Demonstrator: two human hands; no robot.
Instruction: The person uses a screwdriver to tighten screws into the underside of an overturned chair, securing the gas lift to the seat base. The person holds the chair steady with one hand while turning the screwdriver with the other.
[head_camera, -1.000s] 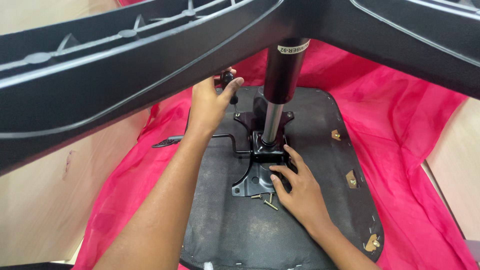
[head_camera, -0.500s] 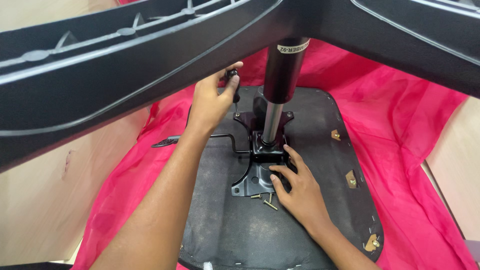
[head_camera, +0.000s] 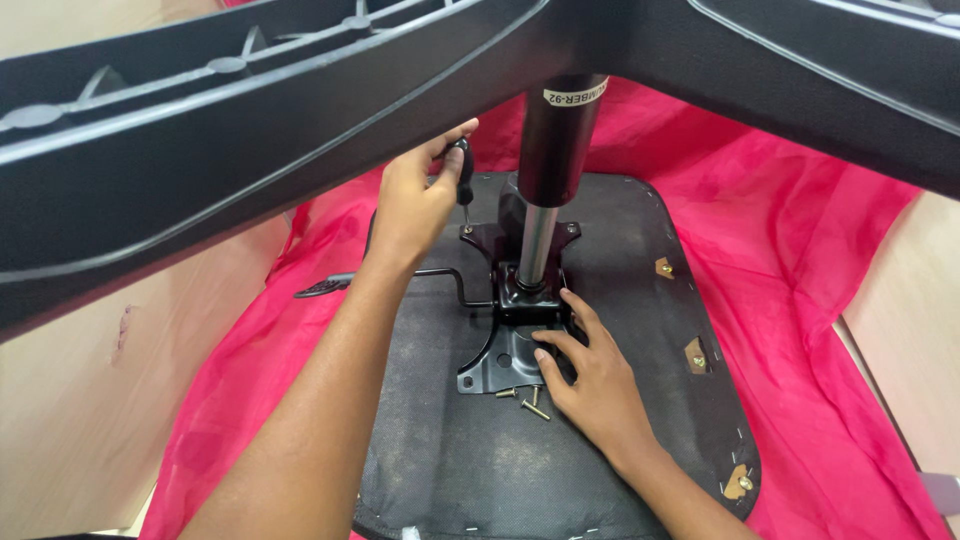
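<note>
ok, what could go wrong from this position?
1. The left hand holds a screwdriver tilted, tip at the far corner of the bracket; at that angle it could slip off the screw.
2. Loose screws lie by the right hand on the seat base; a nudge could scatter them into the pink cloth.
3. The chair base overhangs and hides part of the work.

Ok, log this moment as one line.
left hand: holds black-handled screwdriver at black metal seat plate | right hand: rests on plate | loose brass screws beside it
</note>
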